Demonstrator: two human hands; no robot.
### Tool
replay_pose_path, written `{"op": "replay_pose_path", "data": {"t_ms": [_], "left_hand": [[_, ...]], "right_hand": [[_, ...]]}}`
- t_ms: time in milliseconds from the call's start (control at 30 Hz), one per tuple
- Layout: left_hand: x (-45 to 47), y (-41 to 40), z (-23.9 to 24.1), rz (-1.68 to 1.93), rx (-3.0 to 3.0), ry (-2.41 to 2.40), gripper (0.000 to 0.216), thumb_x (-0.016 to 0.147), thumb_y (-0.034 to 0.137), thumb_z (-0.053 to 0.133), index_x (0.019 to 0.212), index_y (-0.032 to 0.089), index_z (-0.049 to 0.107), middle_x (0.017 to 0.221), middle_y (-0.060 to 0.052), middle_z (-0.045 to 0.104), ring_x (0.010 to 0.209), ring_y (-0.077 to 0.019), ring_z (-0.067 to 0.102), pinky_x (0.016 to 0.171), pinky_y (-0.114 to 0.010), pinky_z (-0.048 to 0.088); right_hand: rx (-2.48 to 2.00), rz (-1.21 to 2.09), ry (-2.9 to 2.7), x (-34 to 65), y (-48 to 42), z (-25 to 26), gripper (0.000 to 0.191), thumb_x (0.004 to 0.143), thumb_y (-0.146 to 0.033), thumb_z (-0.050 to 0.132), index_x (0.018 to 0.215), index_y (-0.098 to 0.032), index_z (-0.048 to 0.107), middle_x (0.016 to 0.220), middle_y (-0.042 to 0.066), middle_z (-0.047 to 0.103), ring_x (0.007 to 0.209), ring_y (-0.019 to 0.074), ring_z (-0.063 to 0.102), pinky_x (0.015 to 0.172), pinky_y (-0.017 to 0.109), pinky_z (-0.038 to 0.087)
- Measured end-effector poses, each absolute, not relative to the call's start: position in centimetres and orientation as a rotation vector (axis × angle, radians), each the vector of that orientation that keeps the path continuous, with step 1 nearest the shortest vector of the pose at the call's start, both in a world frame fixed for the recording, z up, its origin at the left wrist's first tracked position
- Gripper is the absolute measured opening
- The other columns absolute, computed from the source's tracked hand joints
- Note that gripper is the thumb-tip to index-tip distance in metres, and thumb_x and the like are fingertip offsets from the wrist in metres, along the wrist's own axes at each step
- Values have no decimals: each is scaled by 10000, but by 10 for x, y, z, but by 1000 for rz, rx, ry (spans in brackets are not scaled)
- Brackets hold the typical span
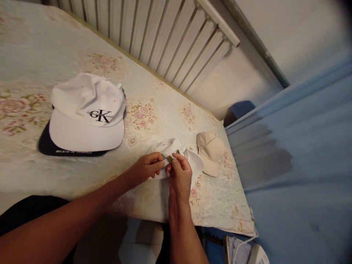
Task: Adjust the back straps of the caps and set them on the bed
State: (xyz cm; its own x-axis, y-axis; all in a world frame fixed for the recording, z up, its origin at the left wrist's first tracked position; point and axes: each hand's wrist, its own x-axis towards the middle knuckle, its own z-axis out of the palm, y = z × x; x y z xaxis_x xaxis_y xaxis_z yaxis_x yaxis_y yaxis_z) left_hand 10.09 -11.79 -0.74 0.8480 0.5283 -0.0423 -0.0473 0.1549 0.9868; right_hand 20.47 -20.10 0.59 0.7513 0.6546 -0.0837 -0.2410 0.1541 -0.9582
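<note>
A white cap (194,160) lies on the table's near side, partly hidden behind both hands. My left hand (150,165) is closed in a pinch on the cap's strap (166,160), which carries a small brass-coloured metal piece. My right hand (180,171) is closed beside it, its thumb and finger pinching at the strap's metal end. A second small brass-coloured buckle (178,151) shows just above the right fingertips. The exact grip of the right fingers is partly hidden.
Left on the floral tablecloth (170,121), a white cap with black letters (85,106) rests over a black cap (45,141). A beige cap (210,150) sits to the right. Behind runs a slatted rail (154,33); a blue curtain (297,165) hangs at right.
</note>
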Motion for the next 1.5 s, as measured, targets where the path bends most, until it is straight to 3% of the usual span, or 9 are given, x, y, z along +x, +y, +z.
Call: {"op": "replay_pose_path", "data": {"t_ms": [200, 500, 700, 1067, 1267, 1500], "left_hand": [[101, -117, -8, 434, 1349, 436, 267, 802, 429, 554, 710, 181, 509, 571, 48, 494, 511, -89, 429, 515, -225, 355], [103, -117, -8, 458, 1302, 446, 271, 797, 433, 560, 737, 170, 528, 574, 53, 492, 511, -87, 437, 511, -227, 364], [103, -117, -9, 463, 1272, 450, 253, 798, 413, 560, 731, 175, 512, 569, 58, 489, 507, -83, 428, 512, -225, 356], [104, -118, -6, 475, 1229, 481, 217, 770, 376, 574, 733, 174, 506, 566, 65, 499, 504, -80, 424, 518, -228, 359], [106, -118, -8, 494, 1248, 498, 194, 767, 357, 581, 768, 173, 518, 588, 63, 521, 509, -80, 444, 516, -225, 354], [108, -119, -13, 541, 1185, 484, 210, 773, 361, 604, 821, 162, 560, 629, 60, 536, 513, -73, 446, 515, -223, 355]], "right_hand": [[-1354, 641, -530, 209, -204, 4, 169, 713, -214, 701, 882, -202, 689, 569, -64, 581, 530, 84, 550, 551, 205, 410], [-1317, 657, -555, 209, -206, 3, 263, 662, -142, 733, 913, -212, 698, 618, -72, 551, 557, 64, 470, 552, 182, 378], [-1259, 682, -562, 208, -206, 2, 219, 643, -138, 737, 847, -209, 705, 667, -50, 604, 612, 85, 512, 606, 207, 412], [-1363, 642, -607, 208, -206, -1, 129, 763, -258, 672, 858, -171, 683, 637, -37, 633, 616, 105, 560, 657, 250, 431], [-1328, 648, -490, 206, -205, 2, 201, 795, -348, 634, 835, -158, 686, 583, -34, 613, 573, 104, 533, 610, 246, 410], [-1217, 708, -279, 196, -201, 6, 194, 725, -322, 676, 812, -148, 668, 584, -38, 602, 521, 76, 497, 531, 207, 367]]}}
